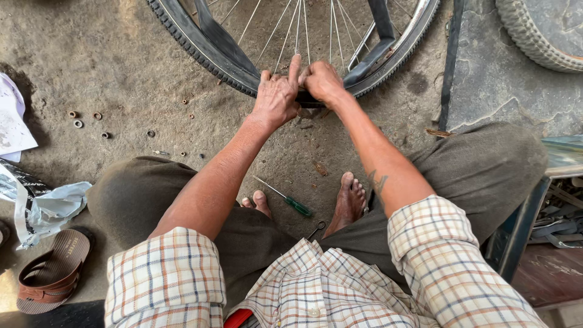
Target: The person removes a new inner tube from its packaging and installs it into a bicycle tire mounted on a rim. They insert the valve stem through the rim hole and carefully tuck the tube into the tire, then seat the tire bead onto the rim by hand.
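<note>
Bicycle wheel (291,36), black treaded tyre (200,51), silver spokes, left hand (276,97) and right hand (322,82) fingers clenched on tyre

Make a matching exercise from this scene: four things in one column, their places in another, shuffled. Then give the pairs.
Things:
1. screwdriver
2. sandal
3. loose nuts and washers
4. both hands

Places:
A. on the bicycle tyre at the wheel's lower edge
B. on the ground between the bare feet
C. bottom left, beside crumpled plastic
D. scattered on the ground at left

Pairs: 1-B, 2-C, 3-D, 4-A
</note>
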`<action>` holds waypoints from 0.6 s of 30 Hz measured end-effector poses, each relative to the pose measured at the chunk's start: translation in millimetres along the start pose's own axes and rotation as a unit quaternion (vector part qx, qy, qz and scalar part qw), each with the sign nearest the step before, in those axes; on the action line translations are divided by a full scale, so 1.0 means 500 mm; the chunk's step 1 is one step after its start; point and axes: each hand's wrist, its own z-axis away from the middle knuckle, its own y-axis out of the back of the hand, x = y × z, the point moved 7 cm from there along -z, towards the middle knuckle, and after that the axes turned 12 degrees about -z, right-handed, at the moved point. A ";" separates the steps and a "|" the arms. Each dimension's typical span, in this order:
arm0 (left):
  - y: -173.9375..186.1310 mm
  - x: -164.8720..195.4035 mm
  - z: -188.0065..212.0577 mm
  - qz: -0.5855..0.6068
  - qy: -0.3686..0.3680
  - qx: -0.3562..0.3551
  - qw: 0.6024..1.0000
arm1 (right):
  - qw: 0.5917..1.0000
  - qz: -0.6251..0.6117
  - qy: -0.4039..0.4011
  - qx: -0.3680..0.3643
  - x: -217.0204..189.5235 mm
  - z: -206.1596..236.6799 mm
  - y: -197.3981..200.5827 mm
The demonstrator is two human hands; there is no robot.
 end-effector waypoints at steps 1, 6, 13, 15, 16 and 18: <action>-0.009 -0.003 0.003 -0.005 0.000 -0.026 1.000 | 0.998 -0.004 -0.040 0.047 0.010 0.002 0.005; -0.037 -0.017 0.026 -0.074 -0.064 -0.011 0.995 | 0.990 -0.013 0.048 0.135 -0.007 0.010 -0.002; -0.028 -0.040 0.037 -0.114 -0.060 0.049 0.990 | 0.981 0.031 0.074 0.177 -0.016 -0.003 -0.038; -0.017 -0.043 0.027 -0.054 -0.061 -0.067 0.994 | 0.975 0.036 0.136 0.172 -0.033 0.003 -0.038; -0.005 -0.048 0.026 -0.020 -0.059 -0.127 0.990 | 0.975 0.038 0.170 0.136 -0.038 0.007 -0.043; 0.134 -0.069 0.020 0.008 -0.061 0.138 0.989 | 0.956 0.119 0.246 0.108 -0.066 0.036 -0.050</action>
